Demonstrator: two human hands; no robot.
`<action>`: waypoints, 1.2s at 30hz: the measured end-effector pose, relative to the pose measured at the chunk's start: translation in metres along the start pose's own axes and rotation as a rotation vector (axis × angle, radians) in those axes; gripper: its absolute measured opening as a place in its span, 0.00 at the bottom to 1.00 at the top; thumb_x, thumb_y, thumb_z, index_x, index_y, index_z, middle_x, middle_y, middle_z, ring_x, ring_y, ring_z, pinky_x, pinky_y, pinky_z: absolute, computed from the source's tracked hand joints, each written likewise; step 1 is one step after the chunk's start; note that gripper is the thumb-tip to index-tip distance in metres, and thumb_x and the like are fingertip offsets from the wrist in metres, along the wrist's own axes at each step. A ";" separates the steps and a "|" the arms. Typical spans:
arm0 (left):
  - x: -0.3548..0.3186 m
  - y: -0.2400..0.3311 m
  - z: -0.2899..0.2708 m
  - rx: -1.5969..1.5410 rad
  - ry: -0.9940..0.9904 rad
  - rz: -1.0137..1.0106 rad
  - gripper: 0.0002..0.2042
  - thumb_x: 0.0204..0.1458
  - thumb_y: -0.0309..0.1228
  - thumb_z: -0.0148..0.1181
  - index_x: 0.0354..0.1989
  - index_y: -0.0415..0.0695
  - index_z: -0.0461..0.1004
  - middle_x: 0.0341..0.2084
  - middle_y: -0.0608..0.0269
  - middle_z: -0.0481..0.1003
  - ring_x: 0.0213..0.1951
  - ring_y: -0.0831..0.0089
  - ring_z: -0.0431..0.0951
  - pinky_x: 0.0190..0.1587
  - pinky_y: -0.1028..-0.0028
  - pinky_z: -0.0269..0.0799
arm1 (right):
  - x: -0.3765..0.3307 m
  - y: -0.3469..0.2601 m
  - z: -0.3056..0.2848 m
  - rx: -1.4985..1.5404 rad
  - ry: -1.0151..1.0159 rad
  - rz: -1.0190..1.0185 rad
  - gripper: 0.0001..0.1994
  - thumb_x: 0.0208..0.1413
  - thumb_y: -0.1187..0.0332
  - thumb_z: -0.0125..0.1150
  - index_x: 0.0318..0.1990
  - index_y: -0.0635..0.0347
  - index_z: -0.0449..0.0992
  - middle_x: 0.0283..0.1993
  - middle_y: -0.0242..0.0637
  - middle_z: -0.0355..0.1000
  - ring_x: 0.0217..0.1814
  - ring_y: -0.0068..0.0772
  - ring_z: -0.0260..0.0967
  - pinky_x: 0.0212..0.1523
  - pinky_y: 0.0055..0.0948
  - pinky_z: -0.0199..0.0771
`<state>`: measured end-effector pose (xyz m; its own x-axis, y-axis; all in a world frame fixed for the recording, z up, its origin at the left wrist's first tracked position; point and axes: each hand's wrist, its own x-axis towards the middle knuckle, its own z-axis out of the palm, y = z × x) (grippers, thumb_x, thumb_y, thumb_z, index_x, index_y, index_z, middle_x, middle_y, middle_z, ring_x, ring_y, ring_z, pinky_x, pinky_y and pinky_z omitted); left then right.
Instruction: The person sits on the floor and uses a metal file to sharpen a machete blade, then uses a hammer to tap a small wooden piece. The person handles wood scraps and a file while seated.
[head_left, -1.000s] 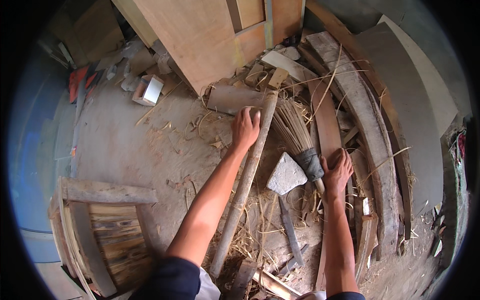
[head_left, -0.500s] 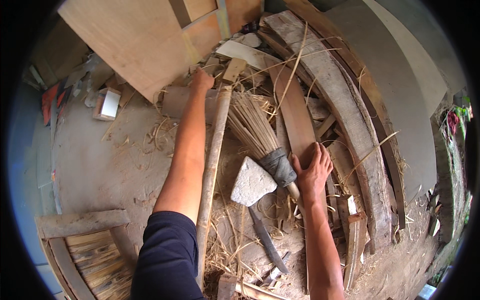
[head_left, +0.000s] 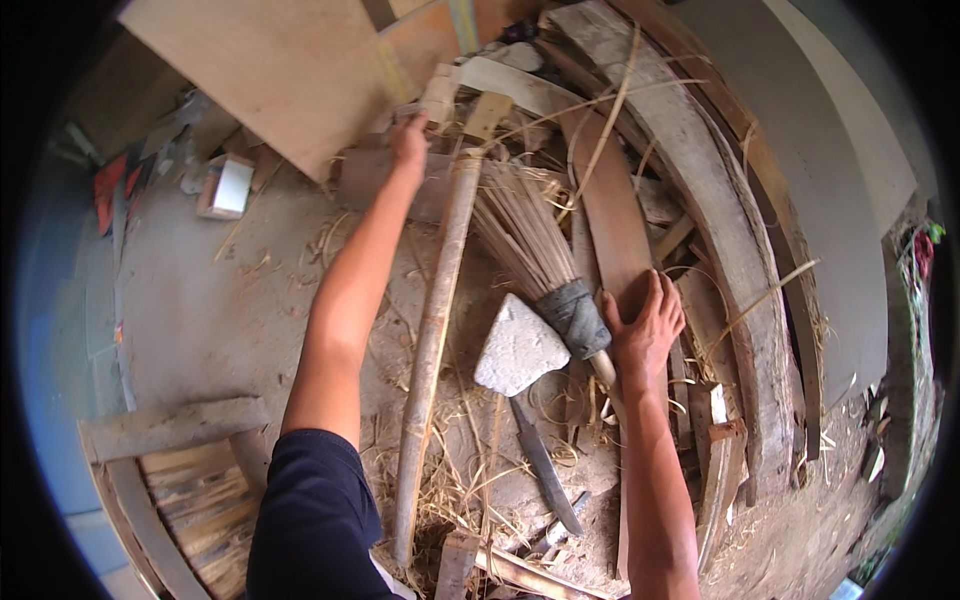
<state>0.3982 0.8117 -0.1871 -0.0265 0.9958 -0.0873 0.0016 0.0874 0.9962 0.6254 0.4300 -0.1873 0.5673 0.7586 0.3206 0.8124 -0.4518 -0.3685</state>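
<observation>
My left hand point(head_left: 410, 148) reaches to the far side, fingers closed on the near end of a short pale wood block point(head_left: 438, 96). My right hand point(head_left: 650, 322) lies with fingers spread on a long brown plank point(head_left: 612, 215). Beside that hand is a stick broom point(head_left: 522, 235), its bristles bound with dark cloth, pointing away. A whitish, rough stone point(head_left: 520, 347) sits left of the broom's binding. Below the stone a dark, curved blade point(head_left: 546, 472) lies on the ground. Between my arms runs a long wooden pole point(head_left: 436, 345), with another wood block point(head_left: 489, 117) at its far end.
Thick weathered boards point(head_left: 690, 170) lean along the right. A plywood sheet point(head_left: 240, 75) stands at the far left, near a small box point(head_left: 226, 187). A wooden frame with slats point(head_left: 190, 500) is at the near left. Shavings and thin strips point(head_left: 455, 500) litter the dirt floor.
My left hand has taken hold of the pale wood block and lifted it slightly. My right hand stays on the plank. The whole view has shifted a little.
</observation>
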 end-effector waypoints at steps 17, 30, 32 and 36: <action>-0.333 -0.002 -0.060 0.978 -0.153 -0.074 0.47 0.55 0.56 0.52 0.70 0.35 0.36 0.68 0.36 0.45 0.69 0.46 0.48 0.69 0.53 0.47 | -0.005 0.000 -0.001 -0.041 0.083 -0.102 0.36 0.50 0.48 0.63 0.62 0.59 0.62 0.62 0.47 0.62 0.66 0.50 0.56 0.65 0.48 0.52; -0.374 -0.048 -0.044 1.169 -0.034 0.243 0.39 0.60 0.54 0.40 0.69 0.33 0.43 0.67 0.32 0.44 0.68 0.41 0.48 0.65 0.45 0.48 | -0.014 0.012 0.006 -0.079 0.011 -0.118 0.35 0.55 0.45 0.57 0.64 0.59 0.61 0.65 0.48 0.60 0.68 0.52 0.55 0.65 0.50 0.52; -0.369 -0.032 -0.053 1.207 -0.181 0.114 0.42 0.60 0.59 0.35 0.70 0.36 0.39 0.69 0.34 0.36 0.70 0.43 0.39 0.67 0.46 0.44 | -0.009 0.003 -0.001 -0.130 -0.052 -0.129 0.35 0.57 0.45 0.55 0.65 0.59 0.59 0.66 0.49 0.59 0.69 0.52 0.53 0.66 0.50 0.51; -0.357 0.009 -0.108 0.739 -0.388 -0.302 0.45 0.57 0.66 0.29 0.71 0.39 0.37 0.70 0.40 0.37 0.72 0.52 0.38 0.70 0.50 0.38 | -0.017 0.014 -0.056 -0.062 -0.111 -0.283 0.22 0.61 0.55 0.51 0.55 0.62 0.71 0.64 0.50 0.62 0.67 0.52 0.58 0.64 0.50 0.56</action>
<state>0.2998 0.4540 -0.1470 0.2104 0.8544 -0.4751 0.6978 0.2091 0.6851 0.6348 0.3840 -0.1489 0.3021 0.9035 0.3040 0.9446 -0.2407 -0.2233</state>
